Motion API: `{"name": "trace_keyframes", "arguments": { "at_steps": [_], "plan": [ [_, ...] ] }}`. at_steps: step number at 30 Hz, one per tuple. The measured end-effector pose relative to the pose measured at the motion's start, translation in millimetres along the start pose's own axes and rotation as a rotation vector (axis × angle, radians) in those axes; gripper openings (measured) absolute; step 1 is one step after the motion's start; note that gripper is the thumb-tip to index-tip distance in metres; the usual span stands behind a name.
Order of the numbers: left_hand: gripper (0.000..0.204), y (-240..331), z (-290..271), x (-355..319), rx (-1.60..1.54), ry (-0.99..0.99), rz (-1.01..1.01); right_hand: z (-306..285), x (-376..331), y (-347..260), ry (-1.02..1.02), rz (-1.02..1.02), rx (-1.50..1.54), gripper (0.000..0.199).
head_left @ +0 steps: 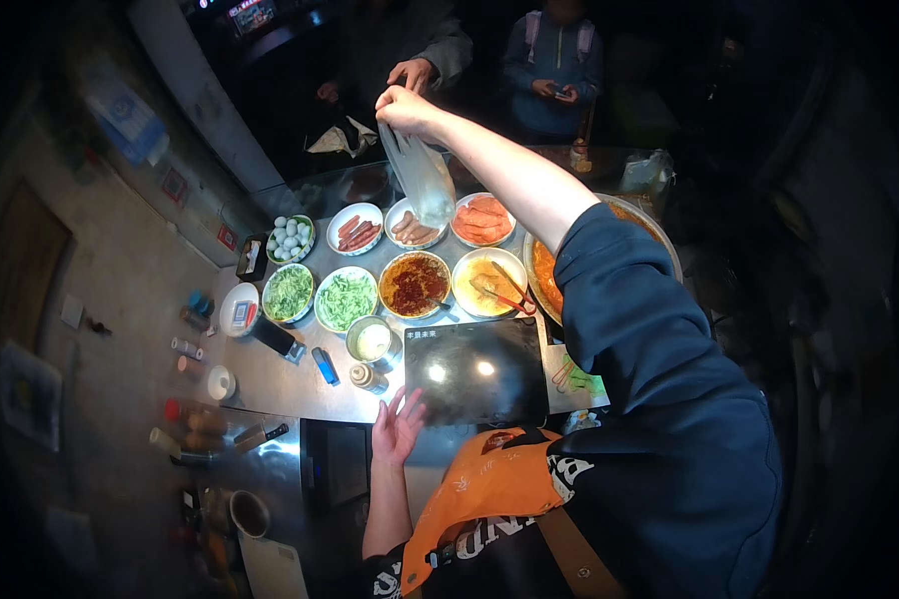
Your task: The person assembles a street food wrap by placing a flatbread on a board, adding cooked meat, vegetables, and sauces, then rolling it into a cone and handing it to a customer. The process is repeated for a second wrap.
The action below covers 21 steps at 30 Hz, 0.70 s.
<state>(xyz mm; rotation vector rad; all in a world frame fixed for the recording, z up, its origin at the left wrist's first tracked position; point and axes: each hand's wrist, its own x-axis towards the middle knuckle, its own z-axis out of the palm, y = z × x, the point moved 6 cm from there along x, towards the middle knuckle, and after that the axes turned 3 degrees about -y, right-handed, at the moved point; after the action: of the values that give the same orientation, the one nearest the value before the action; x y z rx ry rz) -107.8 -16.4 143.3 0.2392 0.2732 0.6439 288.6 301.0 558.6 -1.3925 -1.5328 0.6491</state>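
Note:
Stretched far out over the counter, my right hand (406, 110) is closed on the gathered top of a thin plastic bag (422, 180). The bag hangs down with something pale in its bottom, over the bowl of light sausages (413, 228). Another person's hand (413, 74) is right beside my right hand; whether they touch I cannot tell. My left hand (400, 427) is open, palm up and fingers spread, holding nothing. It is by the near left corner of a black flat cooking plate (474, 374), close to a squeeze bottle (368, 377).
Bowls stand in two rows: white eggs (290, 238), red sausages (359, 232), orange-red slices (482, 220), shredded greens (347, 299), chili sauce (415, 285) and yellow batter with red-handled tongs (509, 295). A large round pan (544, 275) is at right. Another person (552, 65) stands beyond the counter.

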Motion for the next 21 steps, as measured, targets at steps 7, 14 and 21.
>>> {"name": "trace_keyframes", "arguments": {
  "at_steps": [7, 14, 21],
  "plan": [
    [0.051, -92.8, -82.4, -288.4, -0.215, 0.899, 0.290, -29.4, 95.4, 96.1, -0.085, 0.084, 0.366, 0.028],
    [0.047, -152.6, -73.5, -380.4, -0.385, 1.064, 0.506, 5.8, 114.2, 79.8, 0.189, -0.209, 0.025, 0.020],
    [0.050, -72.9, -103.9, -266.3, 0.098, 0.834, 0.241, 198.8, -86.0, -14.9, 0.192, -0.672, -0.100, 0.020]
  ]
}}
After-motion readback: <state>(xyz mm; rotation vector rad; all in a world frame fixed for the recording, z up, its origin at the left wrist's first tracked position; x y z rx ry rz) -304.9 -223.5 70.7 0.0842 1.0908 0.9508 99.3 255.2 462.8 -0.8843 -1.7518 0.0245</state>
